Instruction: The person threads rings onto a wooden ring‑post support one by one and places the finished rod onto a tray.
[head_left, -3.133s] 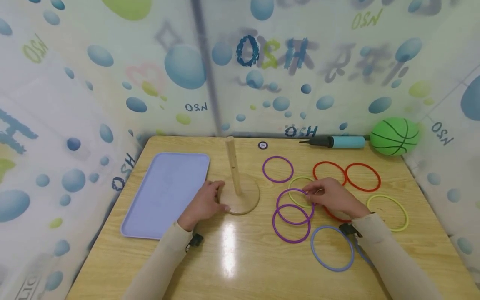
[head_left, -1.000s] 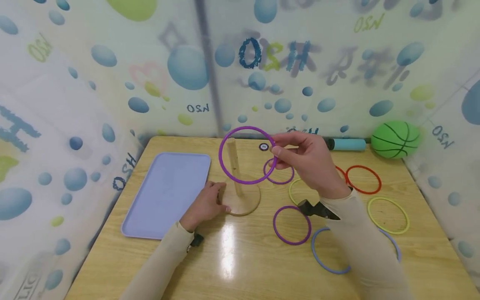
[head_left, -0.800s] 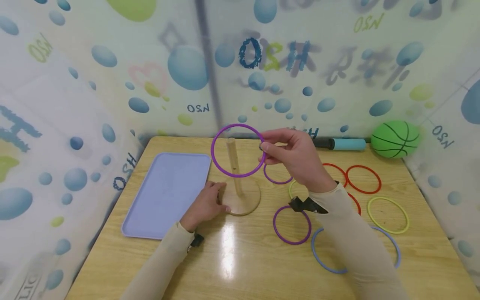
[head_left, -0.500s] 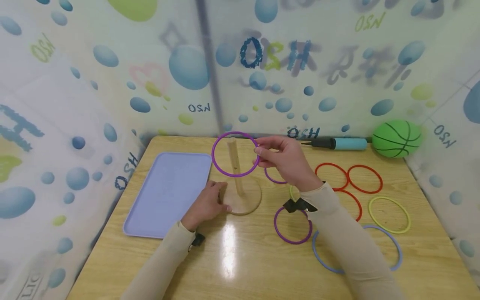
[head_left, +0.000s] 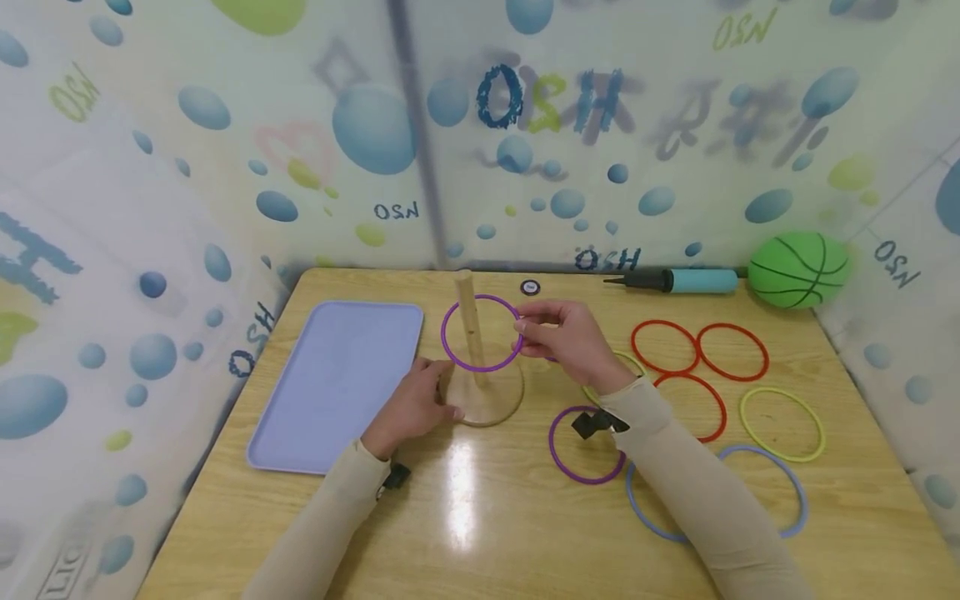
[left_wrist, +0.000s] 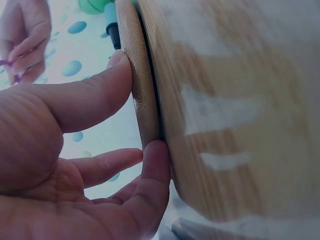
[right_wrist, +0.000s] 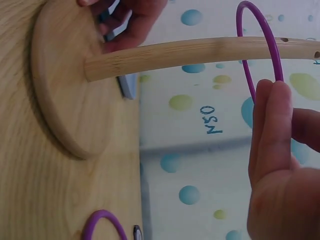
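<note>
Blue rings [head_left: 797, 480] partly hidden by a sleeve [head_left: 697, 487] at the head view's lower right, round disc [head_left: 530, 287] too small to read, purple ring [left_wrist: 6, 63] cropped by left wrist view's left edge, wooden peg [right_wrist: 200, 52] by right wrist view's right edge

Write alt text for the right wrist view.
A person's right-hand grip holds a purple ring around a wooden peg, shown sideways. The left-hand grip holds the peg's round base on a table; another purple ring lies partly in view.
</note>
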